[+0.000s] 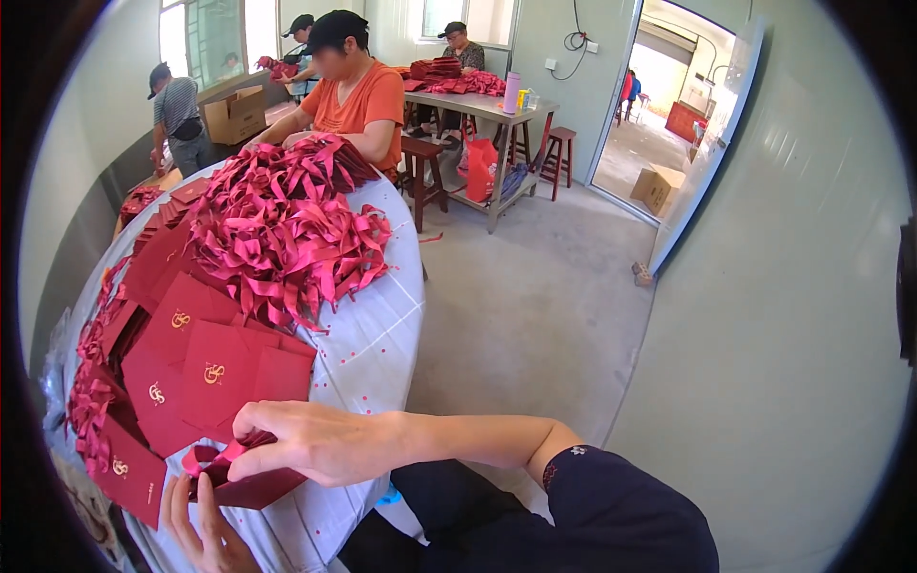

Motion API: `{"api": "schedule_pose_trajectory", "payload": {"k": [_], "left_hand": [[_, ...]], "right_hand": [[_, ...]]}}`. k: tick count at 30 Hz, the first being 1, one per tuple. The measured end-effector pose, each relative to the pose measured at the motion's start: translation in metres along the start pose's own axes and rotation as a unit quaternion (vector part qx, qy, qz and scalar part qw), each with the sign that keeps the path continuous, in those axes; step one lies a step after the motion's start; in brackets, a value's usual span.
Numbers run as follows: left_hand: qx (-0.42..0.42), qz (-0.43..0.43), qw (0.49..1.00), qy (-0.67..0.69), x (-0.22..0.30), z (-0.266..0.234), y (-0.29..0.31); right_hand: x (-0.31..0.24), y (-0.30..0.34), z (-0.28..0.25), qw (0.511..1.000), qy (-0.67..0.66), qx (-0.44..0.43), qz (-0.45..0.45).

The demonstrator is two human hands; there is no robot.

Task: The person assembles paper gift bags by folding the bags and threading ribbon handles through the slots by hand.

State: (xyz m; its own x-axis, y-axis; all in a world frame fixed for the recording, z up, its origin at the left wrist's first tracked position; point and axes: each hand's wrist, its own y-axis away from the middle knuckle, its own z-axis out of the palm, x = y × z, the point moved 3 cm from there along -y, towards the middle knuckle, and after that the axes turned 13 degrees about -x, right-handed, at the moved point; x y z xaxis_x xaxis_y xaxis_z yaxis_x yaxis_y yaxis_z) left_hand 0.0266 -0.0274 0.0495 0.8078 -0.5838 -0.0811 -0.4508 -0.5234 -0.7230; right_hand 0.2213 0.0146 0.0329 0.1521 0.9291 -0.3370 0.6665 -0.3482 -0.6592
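Note:
A dark red paper bag with a red ribbon at its top edge is between my hands at the near end of the table. My right hand reaches in from the right, thumb and fingers closed in a pinch on the ribbon. At the bag's near left side is my left hand, its fingers raised against the bag's edge and the ribbon. Its thumb is hidden. Just beyond lie flat red paper bags with gold emblems, overlapping in a pile. Behind them rises a heap of bags with tangled pink-red ribbons.
The pale cloth-covered table carries scattered small red dots. Across it sits a co-worker in an orange shirt, hands at the heap. Other people work farther back. A metal table, wooden stools and an open door stand beyond.

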Motion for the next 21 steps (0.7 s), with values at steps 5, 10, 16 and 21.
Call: {"api": "schedule_pose_trajectory", "payload": {"k": [5, 10, 16, 21], "left_hand": [[0.005, -0.024, 1.0, -0.02, -0.007, 0.003, 0.009], [-0.081, 0.01, 0.996, -0.037, -0.004, -0.016, -0.005], [-0.111, 0.047, 0.986, -0.112, 0.003, -0.019, -0.007], [-0.191, 0.0, 0.98, -0.047, -0.002, -0.025, -0.018]], "right_hand": [[0.0, -0.006, 0.0, 0.997, -0.008, -0.032, 0.063], [0.006, -0.006, 0.002, 0.996, 0.038, -0.03, 0.072], [0.01, -0.008, 0.01, 0.994, 0.053, -0.014, 0.1], [0.01, -0.012, 0.012, 0.994, 0.042, 0.006, 0.101]]}}
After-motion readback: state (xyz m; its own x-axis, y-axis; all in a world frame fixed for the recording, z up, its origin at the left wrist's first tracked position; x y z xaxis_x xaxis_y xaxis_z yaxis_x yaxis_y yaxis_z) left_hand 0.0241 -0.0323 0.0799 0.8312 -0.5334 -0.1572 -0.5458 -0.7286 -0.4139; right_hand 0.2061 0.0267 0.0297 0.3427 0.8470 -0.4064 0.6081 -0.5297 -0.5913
